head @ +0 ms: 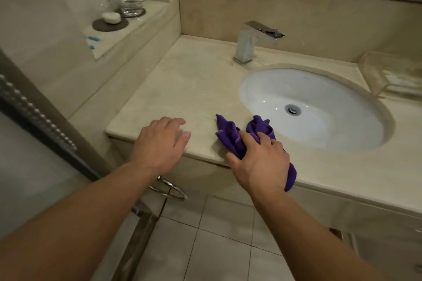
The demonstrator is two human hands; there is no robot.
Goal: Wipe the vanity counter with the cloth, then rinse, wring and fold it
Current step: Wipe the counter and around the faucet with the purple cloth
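Observation:
A crumpled purple cloth (230, 137) lies on the beige marble vanity counter (182, 84), near its front edge and just left of the white oval sink (319, 102). My right hand (258, 162) grips the cloth from above, fingers curled round the bunched fabric; one end of the cloth hangs past the counter edge under my wrist. My left hand (159, 141) rests on the counter's front left corner with relaxed fingers and holds nothing. A chrome faucet (251, 41) stands behind the sink.
A raised ledge at the back left carries a glass bowl (130, 5), a white soap (111, 17) on a dark coaster and small blue items. A clear tray (392, 75) sits right of the sink. A chrome towel ring (169, 188) hangs below the counter. A mirror spans the wall above.

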